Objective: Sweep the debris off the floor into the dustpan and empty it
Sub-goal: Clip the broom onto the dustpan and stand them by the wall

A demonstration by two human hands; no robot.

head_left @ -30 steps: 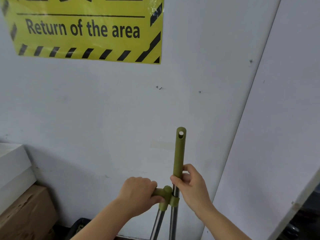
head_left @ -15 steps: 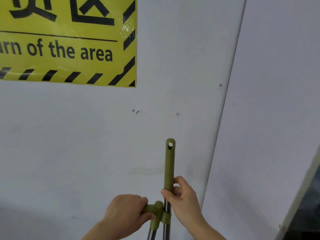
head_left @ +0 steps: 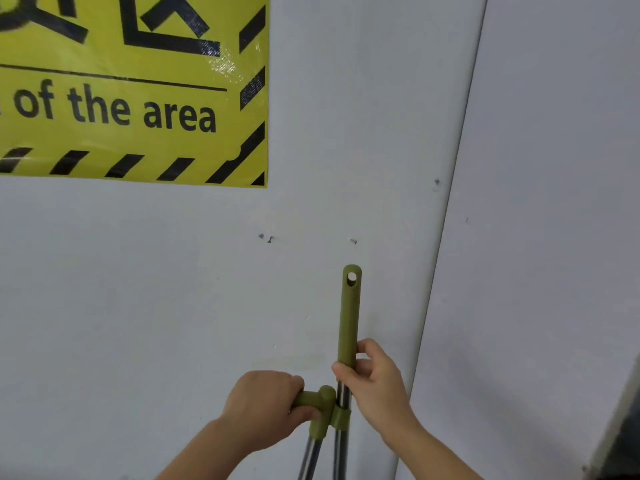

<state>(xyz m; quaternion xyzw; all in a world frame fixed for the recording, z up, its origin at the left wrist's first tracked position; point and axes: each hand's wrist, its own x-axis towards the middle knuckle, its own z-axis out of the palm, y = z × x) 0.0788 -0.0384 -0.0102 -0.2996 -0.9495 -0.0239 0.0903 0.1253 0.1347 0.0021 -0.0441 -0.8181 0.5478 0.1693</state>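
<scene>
Two hands and two chrome shafts show low in the middle, close before a pale wall. The left hand is clenched round the short sideways olive-green dustpan grip. The right hand grasps the upright olive-green broom handle, which has one hanging hole at its top. One clip joins the shafts. The broom head and dustpan are cut off below. One yellow sign, partly cropped, hangs upper left.
</scene>
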